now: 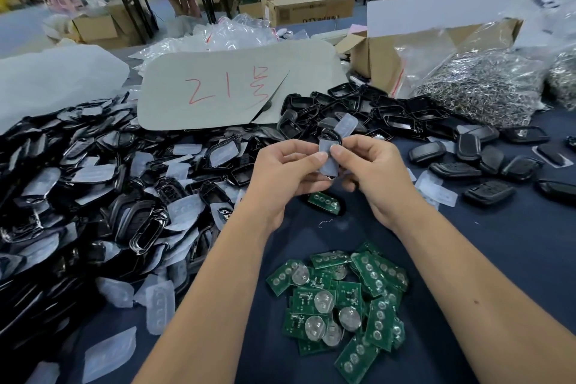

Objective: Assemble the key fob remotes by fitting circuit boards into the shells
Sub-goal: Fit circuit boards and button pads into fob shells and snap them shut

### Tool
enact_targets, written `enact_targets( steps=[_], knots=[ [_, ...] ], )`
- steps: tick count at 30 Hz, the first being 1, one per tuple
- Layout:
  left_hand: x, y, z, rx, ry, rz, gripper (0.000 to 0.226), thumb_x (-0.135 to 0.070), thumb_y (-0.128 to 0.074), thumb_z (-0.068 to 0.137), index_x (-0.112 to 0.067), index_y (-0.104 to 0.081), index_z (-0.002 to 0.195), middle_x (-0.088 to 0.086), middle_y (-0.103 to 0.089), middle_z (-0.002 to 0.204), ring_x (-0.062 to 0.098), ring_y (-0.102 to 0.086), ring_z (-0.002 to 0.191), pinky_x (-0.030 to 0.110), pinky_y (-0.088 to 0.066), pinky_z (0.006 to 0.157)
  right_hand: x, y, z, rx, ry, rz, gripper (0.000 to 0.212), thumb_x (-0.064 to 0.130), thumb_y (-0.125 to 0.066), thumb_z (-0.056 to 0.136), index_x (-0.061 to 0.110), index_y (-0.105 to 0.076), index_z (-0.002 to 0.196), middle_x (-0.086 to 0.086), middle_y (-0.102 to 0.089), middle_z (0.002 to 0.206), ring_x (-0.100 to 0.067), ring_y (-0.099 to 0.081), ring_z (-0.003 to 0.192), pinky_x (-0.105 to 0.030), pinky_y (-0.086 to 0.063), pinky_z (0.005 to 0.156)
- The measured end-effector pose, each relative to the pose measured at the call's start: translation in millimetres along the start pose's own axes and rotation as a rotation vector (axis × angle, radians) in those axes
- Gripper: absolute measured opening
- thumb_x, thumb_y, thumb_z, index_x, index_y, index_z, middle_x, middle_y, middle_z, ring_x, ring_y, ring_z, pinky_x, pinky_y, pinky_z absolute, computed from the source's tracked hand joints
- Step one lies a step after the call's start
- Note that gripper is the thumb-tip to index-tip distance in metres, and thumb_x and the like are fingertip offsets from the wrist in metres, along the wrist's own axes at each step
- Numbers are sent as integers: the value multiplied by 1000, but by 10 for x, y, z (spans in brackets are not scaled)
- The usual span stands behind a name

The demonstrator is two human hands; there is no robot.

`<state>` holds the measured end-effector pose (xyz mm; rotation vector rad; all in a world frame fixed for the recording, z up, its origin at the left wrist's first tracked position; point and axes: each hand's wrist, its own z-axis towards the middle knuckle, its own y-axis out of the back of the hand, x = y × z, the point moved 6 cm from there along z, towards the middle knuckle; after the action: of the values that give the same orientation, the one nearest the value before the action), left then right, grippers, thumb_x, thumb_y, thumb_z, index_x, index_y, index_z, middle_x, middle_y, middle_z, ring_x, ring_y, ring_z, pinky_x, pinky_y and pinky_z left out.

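Note:
Above the table's middle, my left hand and my right hand together hold a black key fob shell with translucent rubber button pads on it; both thumbs pinch the lower pad, and a second pad sticks up behind. Below my hands a shell with a green circuit board in it lies on the dark blue cloth. A loose pile of green circuit boards with coin cells sits near the front edge.
A big heap of black shells and pads fills the left. More shell halves lie behind my hands, finished fobs to the right. A grey card marked in red, a cardboard box and bags of metal rings stand at the back.

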<state>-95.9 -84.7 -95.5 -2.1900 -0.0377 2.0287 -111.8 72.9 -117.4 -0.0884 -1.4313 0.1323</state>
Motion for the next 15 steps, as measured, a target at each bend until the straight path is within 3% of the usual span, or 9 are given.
enact_targets(
  steps=[3, 5, 15],
  knots=[
    [9, 26, 4, -50, -23, 20, 3, -4, -73, 94, -5, -73, 91, 18, -73, 85, 24, -72, 76, 28, -61, 66, -11, 7, 11, -11, -2, 4, 31, 22, -81, 84, 9, -70, 109, -21, -74, 95, -23, -60, 75, -26, -44, 50],
    [19, 24, 2, -55, -23, 26, 2, -4, -72, 94, -4, -73, 92, 20, -71, 85, 26, -71, 77, 27, -61, 66, -24, 25, 20, -18, 5, -13, 31, 14, -82, 88, 5, -69, 114, -25, -73, 100, -29, -60, 77, -27, -46, 52],
    [33, -14, 4, -35, -39, 76, 9, 3, -75, 89, -3, -70, 93, 3, -68, 68, 13, -69, 61, 25, -60, 64, -16, 37, 22, -44, 8, -36, 22, 7, -77, 92, 3, -68, 112, -30, -70, 98, -31, -58, 75, -29, -48, 56]
  ],
)
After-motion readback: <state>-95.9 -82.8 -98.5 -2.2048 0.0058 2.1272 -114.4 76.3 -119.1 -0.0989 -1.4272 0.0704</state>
